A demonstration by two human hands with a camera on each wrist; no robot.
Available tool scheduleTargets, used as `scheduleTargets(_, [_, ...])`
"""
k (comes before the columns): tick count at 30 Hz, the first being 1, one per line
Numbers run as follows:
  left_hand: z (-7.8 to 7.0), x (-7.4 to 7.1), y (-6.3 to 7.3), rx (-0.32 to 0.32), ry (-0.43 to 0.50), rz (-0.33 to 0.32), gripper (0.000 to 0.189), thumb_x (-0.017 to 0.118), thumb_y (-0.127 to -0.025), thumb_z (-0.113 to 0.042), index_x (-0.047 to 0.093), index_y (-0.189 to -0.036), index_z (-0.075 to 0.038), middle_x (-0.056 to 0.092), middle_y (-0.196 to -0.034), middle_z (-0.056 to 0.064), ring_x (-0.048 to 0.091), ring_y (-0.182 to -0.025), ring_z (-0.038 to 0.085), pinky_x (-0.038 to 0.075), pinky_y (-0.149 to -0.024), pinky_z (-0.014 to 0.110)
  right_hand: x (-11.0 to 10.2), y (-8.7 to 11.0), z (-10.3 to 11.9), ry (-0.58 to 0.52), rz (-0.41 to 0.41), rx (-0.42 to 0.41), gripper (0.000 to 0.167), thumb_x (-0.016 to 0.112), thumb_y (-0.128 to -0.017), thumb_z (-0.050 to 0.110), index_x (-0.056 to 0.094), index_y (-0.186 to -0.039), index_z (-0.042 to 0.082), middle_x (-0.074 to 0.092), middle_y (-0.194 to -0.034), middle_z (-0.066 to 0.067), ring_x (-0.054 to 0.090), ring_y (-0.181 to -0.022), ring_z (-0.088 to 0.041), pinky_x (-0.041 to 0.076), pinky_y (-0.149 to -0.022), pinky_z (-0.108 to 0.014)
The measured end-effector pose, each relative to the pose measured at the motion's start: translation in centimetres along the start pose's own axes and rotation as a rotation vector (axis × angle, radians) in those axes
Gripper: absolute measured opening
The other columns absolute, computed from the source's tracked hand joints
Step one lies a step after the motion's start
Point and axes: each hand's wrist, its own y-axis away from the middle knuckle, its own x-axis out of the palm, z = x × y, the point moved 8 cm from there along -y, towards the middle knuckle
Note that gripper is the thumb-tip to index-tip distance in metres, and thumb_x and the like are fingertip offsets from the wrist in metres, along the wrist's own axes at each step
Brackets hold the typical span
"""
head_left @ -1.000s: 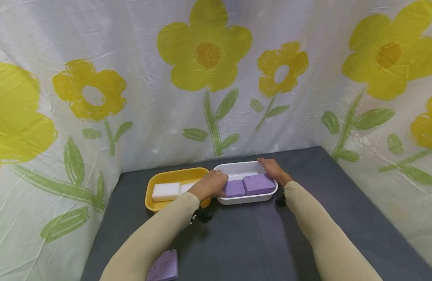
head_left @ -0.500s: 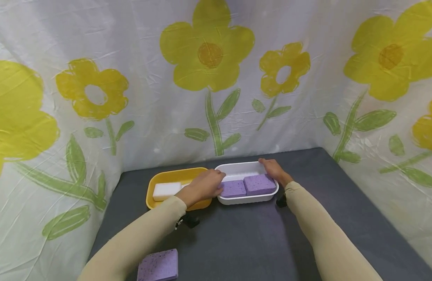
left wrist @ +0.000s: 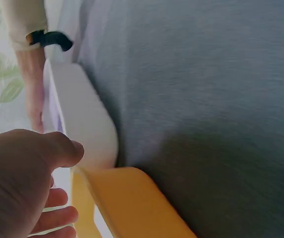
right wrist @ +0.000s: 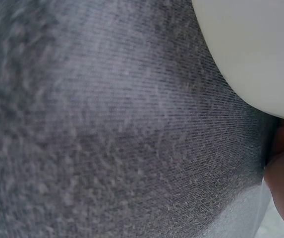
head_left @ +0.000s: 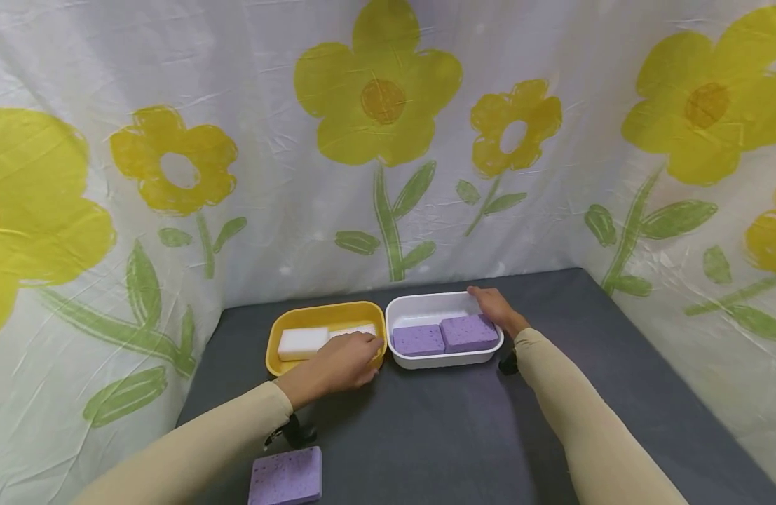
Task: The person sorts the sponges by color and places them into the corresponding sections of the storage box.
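My right hand [head_left: 496,308] holds the right end of a white tray [head_left: 444,361] by its rim; its fingers [right wrist: 283,141] show beside the tray wall in the right wrist view. Two purple sponges [head_left: 419,341] lie side by side in that tray. Over the front right part of a yellow tray [head_left: 271,351] is my left hand [head_left: 337,363], its thumb out and fingers loosely bent with nothing in them [left wrist: 57,218]. The yellow tray contains a thick white sponge block [head_left: 302,344] and a second white block [head_left: 357,330], partly hidden by the left hand.
Another purple sponge [head_left: 287,478] lies on the dark cloth-covered table [head_left: 438,435] near the front left, close to my left forearm. The two trays stand end to end near the back edge. A flower-patterned curtain [head_left: 268,238] closes off the back and sides.
My left hand has come away from the left purple sponge in the white tray, moving left and toward me over the yellow tray. The right hand stays at the white tray's end.
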Motion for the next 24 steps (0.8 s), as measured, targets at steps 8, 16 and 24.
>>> scheduleTargets(8, [0.0, -1.3, 6.0, 0.061, -0.069, 0.056, 0.046, 0.094, -0.086, -0.032, 0.068, -0.114, -0.008, 0.07, -0.095, 0.003, 0.069, -0.083, 0.02, 0.061, -0.074, 0.038, 0.2, 0.0, -0.2, -0.004, 0.007, 0.004, 0.07, 0.039, -0.117, 0.043, 0.045, -0.16, -0.011, 0.042, -0.168, -0.032, 0.038, -0.159, -0.048, 0.027, -0.134, -0.058])
scheduleTargets(16, [0.8, -1.5, 11.8, 0.033, 0.006, 0.267, 0.065, 0.101, -0.074, -0.042, 0.072, -0.122, -0.008, 0.073, -0.102, 0.002, 0.072, -0.089, 0.018, 0.063, -0.074, 0.039, 0.1, 0.0, 0.1, -0.011, 0.017, -0.001, 0.071, 0.037, -0.117, 0.044, 0.044, -0.161, -0.011, 0.041, -0.169, -0.032, 0.039, -0.159, -0.047, 0.027, -0.134, -0.058])
scheduleTargets(24, [1.0, 0.6, 17.3, -0.055, 0.107, 0.365, 0.058, 0.105, -0.063, -0.043, 0.071, -0.1, -0.013, 0.067, -0.083, 0.0, 0.068, -0.072, 0.017, 0.057, -0.059, 0.039, -0.2, 0.1, 0.1, -0.016, 0.019, 0.004, 0.071, 0.037, -0.117, 0.044, 0.043, -0.161, -0.012, 0.042, -0.168, -0.032, 0.038, -0.159, -0.047, 0.026, -0.134, -0.058])
